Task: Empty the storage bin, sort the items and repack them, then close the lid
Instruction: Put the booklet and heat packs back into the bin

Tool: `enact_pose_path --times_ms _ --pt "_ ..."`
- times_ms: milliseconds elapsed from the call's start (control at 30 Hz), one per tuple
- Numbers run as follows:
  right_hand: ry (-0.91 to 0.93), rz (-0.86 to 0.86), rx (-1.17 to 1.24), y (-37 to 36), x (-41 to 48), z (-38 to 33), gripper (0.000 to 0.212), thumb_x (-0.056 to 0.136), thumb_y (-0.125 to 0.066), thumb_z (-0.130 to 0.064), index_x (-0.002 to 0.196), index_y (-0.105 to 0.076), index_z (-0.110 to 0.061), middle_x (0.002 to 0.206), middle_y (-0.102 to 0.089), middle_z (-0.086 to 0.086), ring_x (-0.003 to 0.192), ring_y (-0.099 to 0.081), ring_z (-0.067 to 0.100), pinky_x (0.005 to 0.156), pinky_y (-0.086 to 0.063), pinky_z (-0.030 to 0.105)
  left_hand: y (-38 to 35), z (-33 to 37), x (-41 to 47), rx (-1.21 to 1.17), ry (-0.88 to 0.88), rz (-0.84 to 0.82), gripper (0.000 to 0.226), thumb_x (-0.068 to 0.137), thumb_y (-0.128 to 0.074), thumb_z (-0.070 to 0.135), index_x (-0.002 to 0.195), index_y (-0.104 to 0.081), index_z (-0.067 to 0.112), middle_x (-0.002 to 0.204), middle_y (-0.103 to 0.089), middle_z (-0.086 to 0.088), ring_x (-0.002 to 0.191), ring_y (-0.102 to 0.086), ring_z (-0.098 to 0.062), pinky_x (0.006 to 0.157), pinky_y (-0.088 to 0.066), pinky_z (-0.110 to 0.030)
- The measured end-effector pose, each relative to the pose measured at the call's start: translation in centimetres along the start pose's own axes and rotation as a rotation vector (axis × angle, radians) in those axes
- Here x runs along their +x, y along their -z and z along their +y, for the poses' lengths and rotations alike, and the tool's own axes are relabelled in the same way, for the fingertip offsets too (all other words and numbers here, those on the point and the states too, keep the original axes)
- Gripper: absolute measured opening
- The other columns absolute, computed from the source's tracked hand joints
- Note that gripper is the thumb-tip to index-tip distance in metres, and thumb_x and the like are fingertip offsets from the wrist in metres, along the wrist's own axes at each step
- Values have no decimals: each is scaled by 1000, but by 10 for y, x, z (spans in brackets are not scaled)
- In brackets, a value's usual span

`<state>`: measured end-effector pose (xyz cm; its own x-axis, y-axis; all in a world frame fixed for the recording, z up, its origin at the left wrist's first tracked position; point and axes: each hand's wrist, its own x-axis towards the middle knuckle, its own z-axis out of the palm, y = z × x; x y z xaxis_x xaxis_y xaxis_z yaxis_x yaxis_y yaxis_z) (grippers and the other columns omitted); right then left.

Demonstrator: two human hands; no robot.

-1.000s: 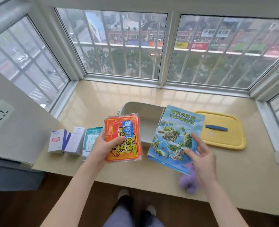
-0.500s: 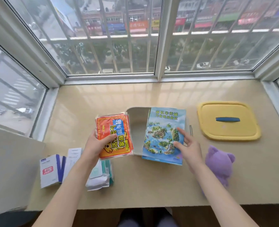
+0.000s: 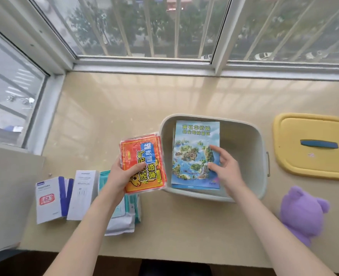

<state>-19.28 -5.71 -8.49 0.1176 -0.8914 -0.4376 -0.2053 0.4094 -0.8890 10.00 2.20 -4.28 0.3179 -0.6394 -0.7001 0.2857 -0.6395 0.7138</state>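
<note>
The pale grey storage bin stands open on the beige window ledge. A blue brochure stack with an island picture lies flat inside it. My right hand is over the bin with its fingers spread, thumb and forefinger touching the brochure's right edge. My left hand grips a bundle of red and orange packets just left of the bin, above the ledge. The yellow lid with a blue handle lies flat to the right of the bin.
A purple plush toy lies at the front right near the ledge's edge. Two white boxes, a teal pack and a white pouch lie at the front left under my left forearm. Window frames bound the ledge.
My right hand has lowered the brochure stack from above the rim down flat into the bin. My left hand kept hold of the red packets. The camera tilted further down.
</note>
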Motion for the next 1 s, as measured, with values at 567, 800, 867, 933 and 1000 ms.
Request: enact_pose_path --times_ms 567,800,867,933,1000 --pt "-188 72 -140 -9 42 60 51 76 -55 21 116 -56 -11 120 -58 10 100 -64 25 71 -58 36 -14 -41 9 -85 28 34 70 59 -89 19 121 -57 19 105 -74 -7 92 -72 -29 80 -57 -46" --pt "-149 -34 -291 -12 50 63 46 77 -59 18 114 -54 -8 120 -54 6 101 -52 17 59 -46 6 -19 -43 1 -79 29 49 61 60 -82 20 116 -57 22 103 -74 -4 89 -73 -25 74 -59 -42" --pt "-146 -69 -317 -12 53 68 46 78 -60 16 112 -53 -13 120 -55 9 91 -54 19 51 -46 10 -18 -43 2 -65 31 48 60 61 -82 21 115 -57 23 103 -74 -3 89 -73 -25 76 -58 -44" --pt "-128 -77 -356 -11 53 70 46 79 -61 14 113 -53 -16 117 -57 12 76 -54 18 45 -43 12 -18 -42 2 -48 32 47 61 60 -83 23 115 -57 23 103 -74 -3 91 -72 -26 78 -58 -45" --pt "-105 -70 -438 -11 53 68 51 80 -63 10 120 -51 -19 116 -53 9 72 -52 17 42 -43 12 -18 -41 2 -39 37 51 61 59 -83 24 114 -57 24 103 -74 -2 90 -72 -25 77 -58 -44"
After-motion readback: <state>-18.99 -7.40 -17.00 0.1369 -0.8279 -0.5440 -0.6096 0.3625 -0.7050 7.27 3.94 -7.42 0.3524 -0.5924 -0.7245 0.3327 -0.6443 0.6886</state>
